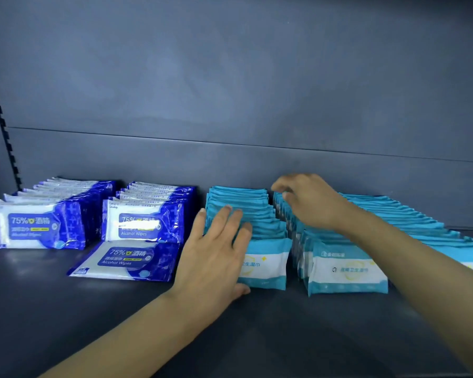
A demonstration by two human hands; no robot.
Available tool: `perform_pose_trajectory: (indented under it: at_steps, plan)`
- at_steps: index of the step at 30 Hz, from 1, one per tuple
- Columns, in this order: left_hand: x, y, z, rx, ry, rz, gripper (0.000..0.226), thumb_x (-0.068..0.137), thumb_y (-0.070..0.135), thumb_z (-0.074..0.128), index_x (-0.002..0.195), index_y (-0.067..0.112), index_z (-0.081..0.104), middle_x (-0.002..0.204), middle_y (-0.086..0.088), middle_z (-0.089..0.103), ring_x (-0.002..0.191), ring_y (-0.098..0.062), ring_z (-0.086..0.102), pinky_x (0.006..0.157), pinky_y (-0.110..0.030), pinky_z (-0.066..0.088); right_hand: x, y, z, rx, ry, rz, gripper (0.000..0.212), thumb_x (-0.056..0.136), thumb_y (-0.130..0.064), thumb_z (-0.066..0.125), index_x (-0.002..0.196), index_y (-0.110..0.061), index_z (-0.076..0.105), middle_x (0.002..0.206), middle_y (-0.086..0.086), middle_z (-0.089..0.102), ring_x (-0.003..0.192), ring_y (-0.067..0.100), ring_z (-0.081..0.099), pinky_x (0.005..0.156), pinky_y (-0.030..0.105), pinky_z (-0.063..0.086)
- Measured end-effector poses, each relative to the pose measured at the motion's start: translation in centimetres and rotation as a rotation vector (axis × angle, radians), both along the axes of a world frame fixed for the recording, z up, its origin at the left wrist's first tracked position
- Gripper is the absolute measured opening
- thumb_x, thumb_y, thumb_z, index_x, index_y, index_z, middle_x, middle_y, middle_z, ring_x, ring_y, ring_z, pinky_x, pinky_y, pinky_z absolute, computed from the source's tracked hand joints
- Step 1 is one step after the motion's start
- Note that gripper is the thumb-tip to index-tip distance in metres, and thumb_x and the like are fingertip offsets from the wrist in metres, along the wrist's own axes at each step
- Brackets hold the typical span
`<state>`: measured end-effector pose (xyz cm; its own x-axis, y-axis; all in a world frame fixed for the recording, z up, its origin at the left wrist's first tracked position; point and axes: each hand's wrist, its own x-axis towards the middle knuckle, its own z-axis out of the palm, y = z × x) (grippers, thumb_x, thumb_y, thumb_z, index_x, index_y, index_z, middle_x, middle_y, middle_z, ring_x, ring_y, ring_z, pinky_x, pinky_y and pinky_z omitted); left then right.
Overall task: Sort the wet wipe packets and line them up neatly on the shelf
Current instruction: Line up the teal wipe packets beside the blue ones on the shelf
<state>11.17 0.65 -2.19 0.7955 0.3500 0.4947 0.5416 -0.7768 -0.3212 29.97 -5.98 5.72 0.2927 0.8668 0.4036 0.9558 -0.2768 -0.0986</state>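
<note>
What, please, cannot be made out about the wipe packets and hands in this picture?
- Head view: the left hand covers part of the front teal-and-white packet's print.
- The right hand's grip: fingertips are blurred among the teal packet tops.
- The rightmost teal row is cut off by the right edge.

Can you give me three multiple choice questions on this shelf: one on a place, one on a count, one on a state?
1. Where does the flat dark blue packet lie?
A. before the second dark blue row
B. atop the teal rows
C. behind the left hand

2. How many dark blue rows stand upright?
A. one
B. two
C. four

3. How is the left hand?
A. a fist
B. pinching a packet
C. fingers straight, against a teal row

Answers: 1 A, it lies before that row. 2 B, the first row is the other. 3 C, the fingers lie flat.
</note>
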Motion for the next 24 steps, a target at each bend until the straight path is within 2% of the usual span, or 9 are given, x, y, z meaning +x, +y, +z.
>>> perform_pose_trajectory:
  at_steps: [2, 4, 7, 11, 12, 16, 19, 21, 24]
  plan:
    - [0.3, 0.6, -0.6, -0.051, -0.023, -0.021, 0.105, 0.032, 0.067, 0.082, 0.118, 0.011, 0.062, 0.120, -0.011, 0.061, 0.114, -0.030, 0.058, 0.100, -0.054, 0.039, 0.9, 2.3, 0.3, -0.076, 0.058, 0.020, 0.028, 0.096, -0.006, 0.045, 0.115, -0.010, 0.065, 0.121, 0.005, 0.064, 0.115, 0.023, 0.055, 0.094, 0.025, 0.041]
    - [0.6, 0.9, -0.9, -0.091, -0.062, -0.051, 0.107, 0.023, 0.065, 0.084, 0.113, 0.011, 0.065, 0.111, -0.012, 0.066, 0.102, -0.029, 0.064, 0.088, -0.052, 0.049, 1.5, 4.1, 0.3, -0.127, 0.084, 0.048, 0.025, 0.094, -0.005, 0.050, 0.111, -0.009, 0.069, 0.114, 0.004, 0.067, 0.109, 0.018, 0.059, 0.083, 0.017, 0.039]
    - [0.6, 0.9, -1.0, -0.111, -0.090, -0.076, 0.106, 0.019, 0.062, 0.086, 0.110, 0.012, 0.067, 0.109, -0.012, 0.067, 0.097, -0.030, 0.066, 0.075, -0.046, 0.054, 1.8, 5.9, 0.2, -0.195, 0.126, 0.066, 0.019, 0.089, -0.007, 0.061, 0.105, -0.010, 0.072, 0.105, 0.001, 0.070, 0.092, 0.009, 0.059, 0.076, 0.012, 0.038]
    - [0.6, 1.0, -1.0, -0.130, -0.097, -0.083, 0.104, 0.019, 0.063, 0.085, 0.110, 0.014, 0.066, 0.108, -0.011, 0.067, 0.095, -0.028, 0.066, 0.072, -0.042, 0.054, 1.9, 7.1, -0.3, -0.213, 0.183, 0.111, 0.021, 0.087, -0.006, 0.062, 0.103, -0.014, 0.073, 0.099, 0.001, 0.070, 0.085, 0.006, 0.058, 0.069, 0.008, 0.041]
    - [0.6, 1.0, -1.0, -0.131, -0.100, -0.087, 0.104, 0.019, 0.063, 0.085, 0.110, 0.014, 0.065, 0.108, -0.011, 0.066, 0.095, -0.028, 0.066, 0.072, -0.041, 0.054, 1.9, 7.4, -0.4, -0.211, 0.173, 0.128, 0.022, 0.087, -0.004, 0.061, 0.102, -0.014, 0.073, 0.097, 0.002, 0.071, 0.084, 0.006, 0.059, 0.069, 0.008, 0.043]
    - [0.7, 1.0, -1.0, -0.121, -0.101, -0.084, 0.103, 0.021, 0.062, 0.084, 0.110, 0.014, 0.064, 0.107, -0.011, 0.066, 0.093, -0.028, 0.065, 0.073, -0.043, 0.054, 1.5, 7.7, -0.6, -0.225, 0.150, 0.188, 0.024, 0.087, -0.002, 0.059, 0.099, -0.015, 0.074, 0.093, 0.001, 0.072, 0.087, 0.012, 0.064, 0.082, 0.021, 0.050]
    - [0.6, 1.0, -0.9, -0.123, -0.097, -0.081, 0.103, 0.021, 0.063, 0.084, 0.110, 0.014, 0.065, 0.107, -0.012, 0.066, 0.093, -0.028, 0.065, 0.072, -0.043, 0.055, 2.3, 7.5, 0.1, -0.118, 0.144, 0.137, 0.026, 0.088, 0.001, 0.056, 0.101, -0.013, 0.072, 0.093, -0.001, 0.068, 0.090, 0.012, 0.062, 0.077, 0.015, 0.045]
    - [0.6, 1.0, -1.0, -0.123, -0.097, -0.079, 0.104, 0.021, 0.063, 0.084, 0.110, 0.014, 0.064, 0.107, -0.012, 0.066, 0.094, -0.028, 0.065, 0.071, -0.043, 0.055, 3.2, 7.5, 0.5, -0.051, 0.129, 0.039, 0.023, 0.087, 0.002, 0.056, 0.096, -0.011, 0.072, 0.089, -0.001, 0.065, 0.090, 0.013, 0.061, 0.077, 0.017, 0.043]
    - [0.6, 1.0, -1.0, -0.125, -0.091, -0.075, 0.104, 0.020, 0.064, 0.084, 0.110, 0.015, 0.064, 0.107, -0.013, 0.066, 0.094, -0.028, 0.065, 0.071, -0.043, 0.055, 3.8, 7.5, 0.4, -0.130, 0.126, -0.015, 0.010, 0.082, -0.001, 0.067, 0.085, -0.008, 0.073, 0.078, -0.004, 0.065, 0.084, 0.012, 0.063, 0.075, 0.020, 0.048]
